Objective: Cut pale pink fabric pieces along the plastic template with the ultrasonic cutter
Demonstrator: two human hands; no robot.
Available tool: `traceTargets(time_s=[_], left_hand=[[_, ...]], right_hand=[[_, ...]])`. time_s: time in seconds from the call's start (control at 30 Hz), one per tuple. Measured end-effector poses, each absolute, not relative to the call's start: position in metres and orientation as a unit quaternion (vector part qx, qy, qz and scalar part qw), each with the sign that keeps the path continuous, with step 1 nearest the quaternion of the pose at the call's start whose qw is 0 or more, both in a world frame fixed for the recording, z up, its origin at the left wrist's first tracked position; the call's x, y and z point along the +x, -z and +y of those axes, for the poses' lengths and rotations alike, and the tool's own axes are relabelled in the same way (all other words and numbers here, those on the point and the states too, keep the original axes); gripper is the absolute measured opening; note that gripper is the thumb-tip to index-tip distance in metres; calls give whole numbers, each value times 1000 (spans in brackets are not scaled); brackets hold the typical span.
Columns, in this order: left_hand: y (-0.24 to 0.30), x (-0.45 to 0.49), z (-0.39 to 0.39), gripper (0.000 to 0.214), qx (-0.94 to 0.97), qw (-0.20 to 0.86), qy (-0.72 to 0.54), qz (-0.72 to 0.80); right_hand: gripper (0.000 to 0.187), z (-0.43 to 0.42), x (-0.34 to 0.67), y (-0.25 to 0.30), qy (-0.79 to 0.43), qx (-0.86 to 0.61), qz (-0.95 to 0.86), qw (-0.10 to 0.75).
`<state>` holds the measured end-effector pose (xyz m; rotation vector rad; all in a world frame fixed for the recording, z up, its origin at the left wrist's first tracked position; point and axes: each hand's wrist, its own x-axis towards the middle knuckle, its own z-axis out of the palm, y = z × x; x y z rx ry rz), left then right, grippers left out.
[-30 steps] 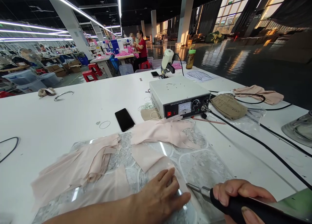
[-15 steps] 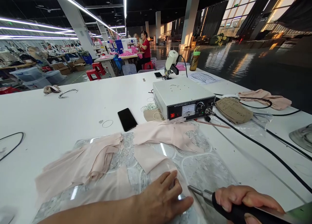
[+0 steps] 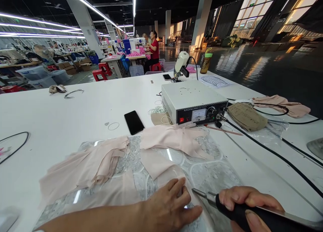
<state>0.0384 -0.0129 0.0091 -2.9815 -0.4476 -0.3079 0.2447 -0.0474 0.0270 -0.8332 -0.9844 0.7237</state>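
Observation:
My left hand (image 3: 165, 206) lies flat, fingers spread, pressing a pale pink fabric piece (image 3: 164, 169) onto a scratched glass plate (image 3: 214, 173). My right hand (image 3: 248, 203) is wrapped round the black handle of a cutting tool (image 3: 252, 217); its metal tip sits on the fabric just right of my left fingertips. A black cable (image 3: 264, 146) runs from the tool to a white control box (image 3: 194, 102) with a dial and red switch. More pink fabric pieces (image 3: 85, 166) lie left and behind (image 3: 174, 137) on the plate.
A black phone (image 3: 134, 122) and thin wire rings (image 3: 113, 126) lie on the white table (image 3: 63, 117). Right of the box are a tan pad (image 3: 246, 116) and pink cloth (image 3: 282, 104). Behind stand a small machine (image 3: 182, 65) and a bottle (image 3: 205, 62). A person in red (image 3: 154, 49) works far off.
The view has drifted slightly, shifting everything a little right. Both hands stay on the fabric; the tool tip has edged slightly toward my left fingers.

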Motion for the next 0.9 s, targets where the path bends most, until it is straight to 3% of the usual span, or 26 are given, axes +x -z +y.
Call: traceTargets(time_s=[0.9], left_hand=[[4,41,-14,29,-973,108,136,-153]], right_hand=[[11,-32,237,-33,-327,-371,-449,744]])
